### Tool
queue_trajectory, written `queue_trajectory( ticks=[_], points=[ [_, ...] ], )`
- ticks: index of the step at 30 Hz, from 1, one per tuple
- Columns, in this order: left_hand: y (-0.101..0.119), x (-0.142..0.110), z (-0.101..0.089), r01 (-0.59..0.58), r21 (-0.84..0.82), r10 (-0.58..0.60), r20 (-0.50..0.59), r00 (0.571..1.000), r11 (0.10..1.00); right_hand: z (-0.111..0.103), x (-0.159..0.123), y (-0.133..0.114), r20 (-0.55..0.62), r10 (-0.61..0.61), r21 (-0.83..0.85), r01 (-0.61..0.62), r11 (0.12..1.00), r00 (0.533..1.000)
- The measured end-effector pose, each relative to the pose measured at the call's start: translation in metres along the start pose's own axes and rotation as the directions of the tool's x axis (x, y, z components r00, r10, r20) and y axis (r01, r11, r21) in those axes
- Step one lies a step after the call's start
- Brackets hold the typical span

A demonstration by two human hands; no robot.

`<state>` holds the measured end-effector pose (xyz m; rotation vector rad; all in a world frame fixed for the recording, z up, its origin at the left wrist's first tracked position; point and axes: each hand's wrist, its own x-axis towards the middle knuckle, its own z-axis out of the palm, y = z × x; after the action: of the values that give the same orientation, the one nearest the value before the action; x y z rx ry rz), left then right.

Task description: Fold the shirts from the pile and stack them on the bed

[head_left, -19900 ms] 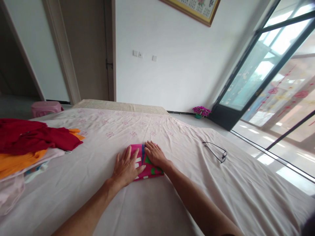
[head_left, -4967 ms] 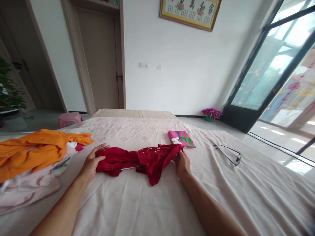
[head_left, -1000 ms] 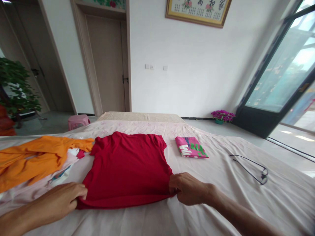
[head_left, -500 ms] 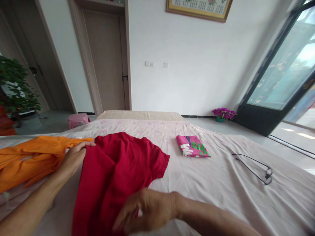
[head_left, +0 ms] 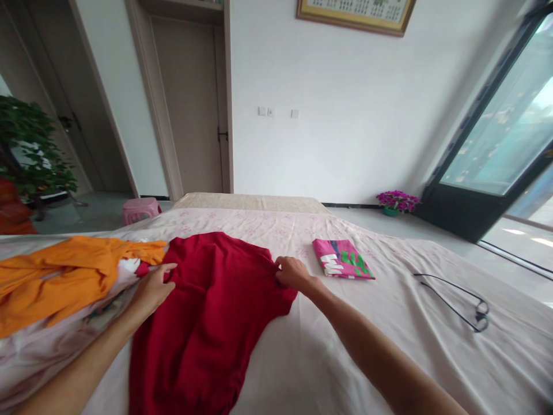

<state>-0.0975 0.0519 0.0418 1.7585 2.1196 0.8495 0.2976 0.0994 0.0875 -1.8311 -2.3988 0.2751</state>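
A red T-shirt (head_left: pixel 211 300) lies spread on the bed, with loose folds down its middle and its lower end running out at the bottom of the view. My left hand (head_left: pixel 156 289) rests on its left edge, thumb and forefinger apart. At the right shoulder and sleeve, my right hand (head_left: pixel 292 273) pinches the red cloth between thumb and fingers. A crumpled orange garment (head_left: pixel 64 271) lies just left of my left hand. To the right of my right hand is a folded pink garment (head_left: pixel 343 259) with white and green print.
A pale flowered sheet (head_left: pixel 345 328) covers the bed. Black-framed glasses (head_left: pixel 458 300) lie on it at the right. Beyond the bed stand a pink stool (head_left: pixel 141 210), a leafy plant (head_left: pixel 32 150) and a pot of purple flowers (head_left: pixel 395 202).
My right hand has moved from the lower part of the T-shirt up to its right shoulder and pinched it. My left hand has shifted slightly right and nearer, its fingers now apart.
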Motion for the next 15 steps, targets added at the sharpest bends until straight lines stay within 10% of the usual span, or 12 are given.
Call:
queue_trajectory(
  ticks=[5, 8, 10, 15],
  points=[
    [0.027, -0.011, 0.000, -0.087, -0.304, 0.096, 0.015, 0.995, 0.949, -0.041, -0.078, 0.023, 0.287, -0.271, 0.061, 0.265, 0.962, 0.919],
    [0.041, -0.019, 0.005, -0.083, -0.467, 0.146, 0.100, 0.984, 0.880, -0.060, -0.120, 0.030, 0.766, -0.287, 0.231, 0.171, 0.958, 0.575],
    [0.047, -0.023, 0.008, -0.053, -0.494, 0.137, 0.136, 0.981, 0.868, -0.066, -0.128, 0.031, 0.827, -0.284, 0.279, 0.084, 0.957, 0.485],
    [0.036, -0.020, 0.010, 0.041, -0.347, 0.002, 0.123, 0.992, 0.937, -0.056, -0.067, 0.026, 0.305, -0.213, 0.287, 0.124, 0.950, 0.928]
  ],
)
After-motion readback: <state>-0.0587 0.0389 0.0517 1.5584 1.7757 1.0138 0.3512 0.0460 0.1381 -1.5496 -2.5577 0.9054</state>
